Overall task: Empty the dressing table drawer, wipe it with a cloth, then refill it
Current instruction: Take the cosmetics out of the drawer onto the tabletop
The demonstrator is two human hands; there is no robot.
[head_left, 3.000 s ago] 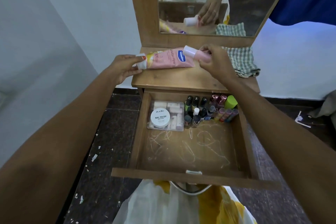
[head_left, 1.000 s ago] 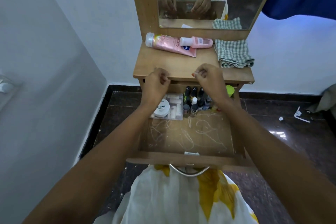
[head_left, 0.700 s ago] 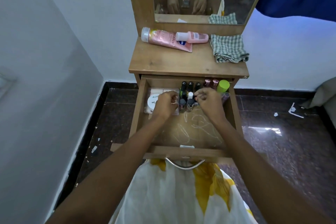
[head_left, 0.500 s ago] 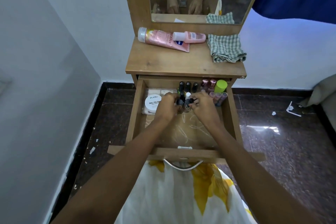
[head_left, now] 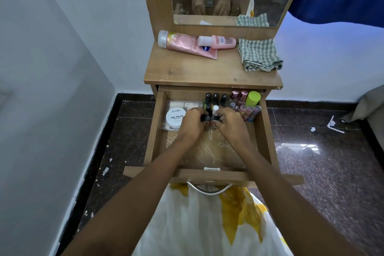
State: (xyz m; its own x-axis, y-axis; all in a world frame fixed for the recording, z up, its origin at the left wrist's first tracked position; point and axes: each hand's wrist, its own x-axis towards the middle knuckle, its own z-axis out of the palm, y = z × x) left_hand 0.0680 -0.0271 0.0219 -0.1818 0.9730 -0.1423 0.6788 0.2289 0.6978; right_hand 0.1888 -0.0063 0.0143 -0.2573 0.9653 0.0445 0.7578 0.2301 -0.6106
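Open wooden drawer (head_left: pixel 154 131), nail-polish bottles (head_left: pixel 215 98) upright along its back; folded checked cloth (head_left: pixel 258 54) on the tabletop (head_left: pixel 197 70).

Light: soft, cool, rather dim; bluish cast on wall (head_left: pixel 62 68). Glare: one white patch on polished floor (head_left: pixel 299 147). Shadow: drawer (head_left: pixel 154 131) back darkened under bench (head_left: pixel 207 72) top. Focus: centre sharp; edges bowed, my forearms (head_left: pixel 128 214) soft.

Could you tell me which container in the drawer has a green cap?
The container at the drawer's back right corner; the bottles beside it have pink or black caps.
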